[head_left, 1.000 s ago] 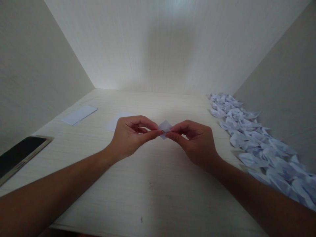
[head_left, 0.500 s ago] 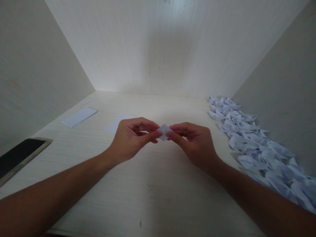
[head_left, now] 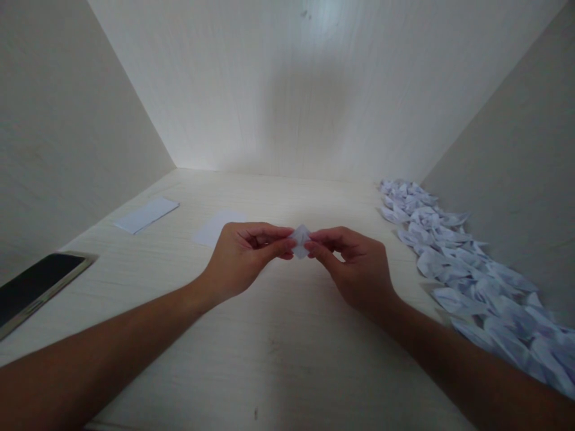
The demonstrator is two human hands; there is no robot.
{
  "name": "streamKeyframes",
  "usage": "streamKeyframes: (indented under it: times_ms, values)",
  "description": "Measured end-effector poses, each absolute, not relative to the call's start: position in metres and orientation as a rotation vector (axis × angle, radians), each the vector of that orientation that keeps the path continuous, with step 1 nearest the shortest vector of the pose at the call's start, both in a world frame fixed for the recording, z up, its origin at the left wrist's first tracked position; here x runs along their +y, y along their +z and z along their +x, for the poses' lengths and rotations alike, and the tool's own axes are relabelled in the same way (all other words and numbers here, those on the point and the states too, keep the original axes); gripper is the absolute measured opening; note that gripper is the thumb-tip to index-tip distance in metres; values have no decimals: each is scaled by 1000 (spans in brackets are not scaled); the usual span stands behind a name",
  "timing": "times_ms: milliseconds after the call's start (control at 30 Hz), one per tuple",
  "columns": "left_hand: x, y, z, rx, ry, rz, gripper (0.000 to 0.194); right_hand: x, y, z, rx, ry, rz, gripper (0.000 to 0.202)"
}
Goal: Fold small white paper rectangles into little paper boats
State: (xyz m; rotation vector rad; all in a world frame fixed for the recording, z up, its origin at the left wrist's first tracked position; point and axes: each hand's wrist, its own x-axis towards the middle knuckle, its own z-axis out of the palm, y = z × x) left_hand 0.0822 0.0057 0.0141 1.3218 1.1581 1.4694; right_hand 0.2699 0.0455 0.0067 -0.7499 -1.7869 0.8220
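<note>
A small folded piece of white paper (head_left: pixel 301 241), diamond-shaped with a crease down its middle, is held up above the table between both hands. My left hand (head_left: pixel 249 254) pinches its left corner between thumb and fingers. On the opposite corner, the thumb and fingers of my right hand (head_left: pixel 354 263) are closed in the same way. The back of the paper and some of the fingertips behind it are hidden.
Many folded white paper pieces (head_left: pixel 453 257) lie heaped along the right wall. Left of my hands are a pale paper sheet (head_left: pixel 215 227), a flat stack of white paper (head_left: pixel 147 215) and a phone (head_left: pixel 40 284). Walls enclose the table (head_left: pixel 287 359) at the back and sides.
Both hands keep their pinch on the folded paper, with only a slight shift of the fingers. The whole view has moved down a little in the picture.
</note>
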Motion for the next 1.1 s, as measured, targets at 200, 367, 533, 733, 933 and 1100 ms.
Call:
streamKeyframes:
  times_ms: [200,367,533,733,933,1100]
  values:
    - [1,13,85,1132,1502,1475,16,46,7,269,-1769,937,-704,8]
    - [-1,12,87,1168,1527,1453,20,44,9,267,-1726,959,-693,10]
    - [0,11,84,1162,1514,1523,12,44,7,266,-1722,967,-698,11]
    - [2,11,80,1181,1473,1601,9,44,6,266,-1727,952,-675,13]
    - [0,12,82,1185,1427,1580,2,40,10,266,-1790,821,-680,11]
    - [-4,16,87,1229,1422,1646,3,38,10,266,-1790,751,-773,12]
